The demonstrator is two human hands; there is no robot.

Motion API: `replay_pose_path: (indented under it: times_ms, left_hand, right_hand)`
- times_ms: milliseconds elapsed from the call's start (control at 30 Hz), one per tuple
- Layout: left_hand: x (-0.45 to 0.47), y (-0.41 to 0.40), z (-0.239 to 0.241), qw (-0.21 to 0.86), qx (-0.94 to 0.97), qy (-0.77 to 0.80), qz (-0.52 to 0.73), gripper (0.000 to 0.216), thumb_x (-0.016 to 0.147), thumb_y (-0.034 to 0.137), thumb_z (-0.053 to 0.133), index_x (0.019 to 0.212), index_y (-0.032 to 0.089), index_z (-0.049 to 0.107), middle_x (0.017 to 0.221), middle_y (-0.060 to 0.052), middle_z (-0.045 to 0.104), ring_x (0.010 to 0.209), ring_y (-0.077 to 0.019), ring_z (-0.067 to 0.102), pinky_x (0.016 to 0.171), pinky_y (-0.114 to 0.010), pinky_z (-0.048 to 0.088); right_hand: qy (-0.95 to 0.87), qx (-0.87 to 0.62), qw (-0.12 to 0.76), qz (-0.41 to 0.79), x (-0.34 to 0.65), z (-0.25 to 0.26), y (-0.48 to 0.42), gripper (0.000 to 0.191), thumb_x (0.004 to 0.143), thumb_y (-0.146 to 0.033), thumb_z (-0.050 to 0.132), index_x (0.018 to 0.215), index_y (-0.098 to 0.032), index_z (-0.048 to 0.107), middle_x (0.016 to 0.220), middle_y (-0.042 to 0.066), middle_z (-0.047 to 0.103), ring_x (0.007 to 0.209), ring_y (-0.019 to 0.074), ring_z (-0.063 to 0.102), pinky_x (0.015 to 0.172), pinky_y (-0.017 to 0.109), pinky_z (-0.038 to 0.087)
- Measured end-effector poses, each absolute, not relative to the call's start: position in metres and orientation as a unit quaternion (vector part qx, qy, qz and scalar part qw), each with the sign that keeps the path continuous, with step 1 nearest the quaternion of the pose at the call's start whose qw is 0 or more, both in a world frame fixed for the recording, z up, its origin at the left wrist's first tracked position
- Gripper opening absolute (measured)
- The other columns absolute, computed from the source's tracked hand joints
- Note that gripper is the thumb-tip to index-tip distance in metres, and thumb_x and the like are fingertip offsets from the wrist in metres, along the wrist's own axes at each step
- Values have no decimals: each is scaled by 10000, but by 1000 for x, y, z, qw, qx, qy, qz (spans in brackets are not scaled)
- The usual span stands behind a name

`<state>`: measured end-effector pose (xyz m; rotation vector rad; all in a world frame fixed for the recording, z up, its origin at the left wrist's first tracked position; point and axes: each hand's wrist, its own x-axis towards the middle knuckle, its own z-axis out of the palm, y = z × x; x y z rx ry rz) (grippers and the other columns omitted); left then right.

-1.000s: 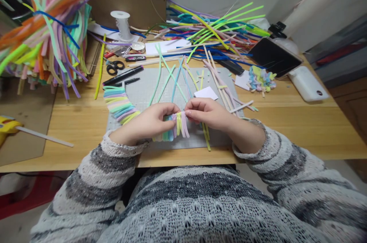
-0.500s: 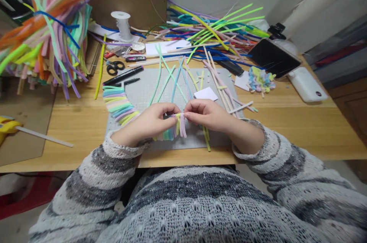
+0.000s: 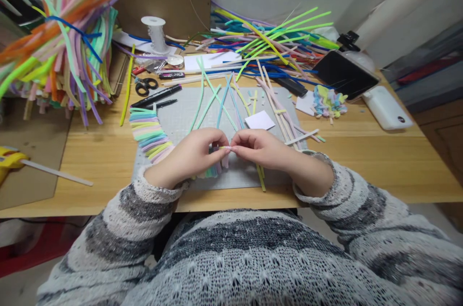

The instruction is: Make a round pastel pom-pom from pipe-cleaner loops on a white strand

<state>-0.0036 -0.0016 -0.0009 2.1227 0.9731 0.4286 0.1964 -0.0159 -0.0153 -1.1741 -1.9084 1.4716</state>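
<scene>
A striped pastel strip of folded pipe cleaners [image 3: 149,133] curves over the left of the grey cutting mat [image 3: 181,118] and passes beneath my left wrist. Its other end shows below my fingers, in blue, green and lilac. My left hand [image 3: 197,152] pinches that end between thumb and forefinger. Fingertip to fingertip with it, my right hand [image 3: 258,147] pinches the end's top edge, where a bit of lilac and yellow shows. Loose green and blue pipe cleaners [image 3: 220,103] lie beyond my hands, and a white card [image 3: 259,120] lies past my right knuckles.
Scissors [image 3: 145,86] and black markers [image 3: 156,97] lie left of the mat. A large bundle of pipe cleaners [image 3: 61,46] stands at the left, above a yellow glue gun [image 3: 10,159]. More pipe cleaners [image 3: 267,36] heap at the back. A phone [image 3: 345,74] and white power bank [image 3: 387,108] are at the right.
My fingertips have come together over the strip's end, and my left hand has shifted slightly right. The hanging lilac piece is now mostly covered by my left hand.
</scene>
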Motion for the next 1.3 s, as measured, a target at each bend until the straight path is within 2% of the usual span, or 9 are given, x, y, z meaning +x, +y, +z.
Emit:
replay_pose_path:
  times_ms: [233,433,633,733,967,1300]
  left_hand:
    - [-2,-3,-4,355,847,370,141,177,868,306,535,860,158,630,753,-18,633,686,-134,548,642,-252,388]
    - [0,-4,-7,388,830,372,150,216,881,315,517,787,151,623,665,5,587,620,-116,515,593,-240,371]
    - [2,-4,-4,494,756,396,165,208,853,336,555,834,138,616,707,-12,621,653,-125,546,617,-245,423]
    - [3,-3,-3,524,729,405,171,203,840,336,576,849,135,607,714,-19,622,649,-121,542,603,-237,426]
    - [1,-2,-9,547,730,355,204,124,810,258,598,778,145,559,721,4,561,674,-104,525,625,-229,426]
    - [1,-3,-7,526,754,334,207,40,789,173,560,763,148,543,733,6,556,695,-101,536,663,-240,438]
  right_hand:
    - [-725,-446,206,484,195,-16,-19,139,847,-267,526,750,-169,547,672,-13,538,629,101,455,596,249,346]
    - [-768,-443,173,430,196,-15,-17,182,859,-250,515,695,-171,519,654,-11,505,633,110,444,608,263,330]
    - [-754,-400,215,475,197,-14,-17,169,871,-247,502,724,-169,528,668,-20,497,638,98,445,623,255,351]
    - [-729,-404,215,509,197,-13,-17,166,872,-264,512,739,-168,532,683,-9,543,639,99,477,621,255,378]
    - [-643,-379,236,623,196,-12,-18,148,855,-255,537,739,-164,531,698,8,609,671,106,575,682,285,467]
    - [-669,-361,255,598,197,-15,-17,121,844,-226,546,742,-162,554,711,7,602,684,102,568,690,284,467]
